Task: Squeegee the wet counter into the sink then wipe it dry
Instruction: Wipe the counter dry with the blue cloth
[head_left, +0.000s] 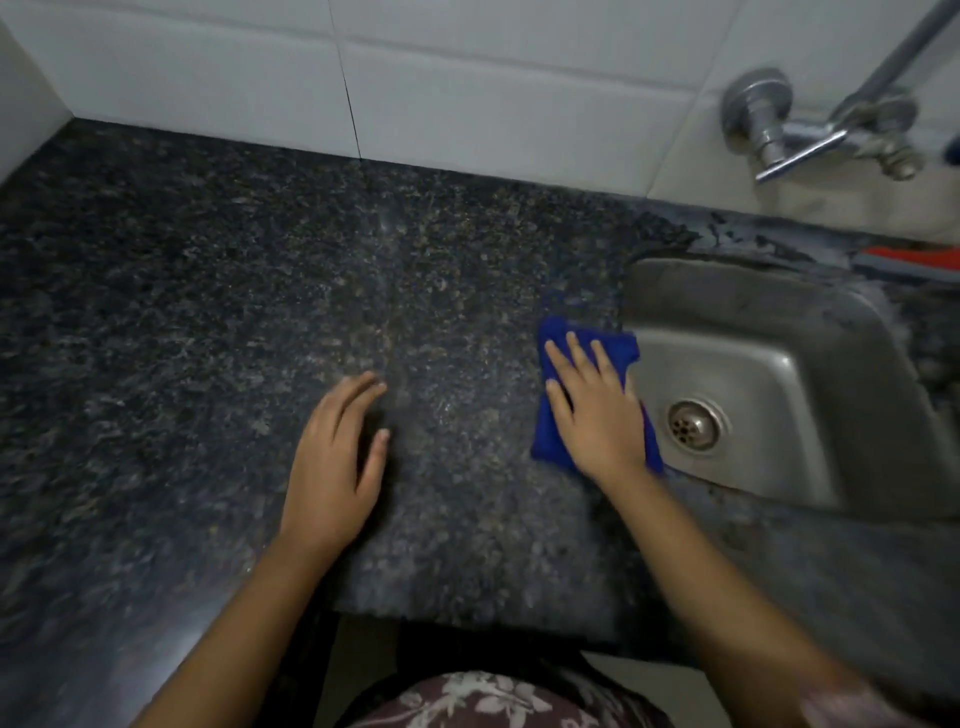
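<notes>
A dark speckled granite counter fills most of the view. A folded blue cloth lies on it right at the left rim of the steel sink, part of it overhanging the basin. My right hand presses flat on the cloth, fingers spread. My left hand rests palm down on the bare counter to the left, holding nothing. A red and blue strip, perhaps the squeegee, lies on the counter behind the sink at the far right, mostly cut off.
A white tiled wall backs the counter. A chrome tap and valve stick out of the wall above the sink. The sink drain sits near the cloth. The counter's front edge runs just before my body.
</notes>
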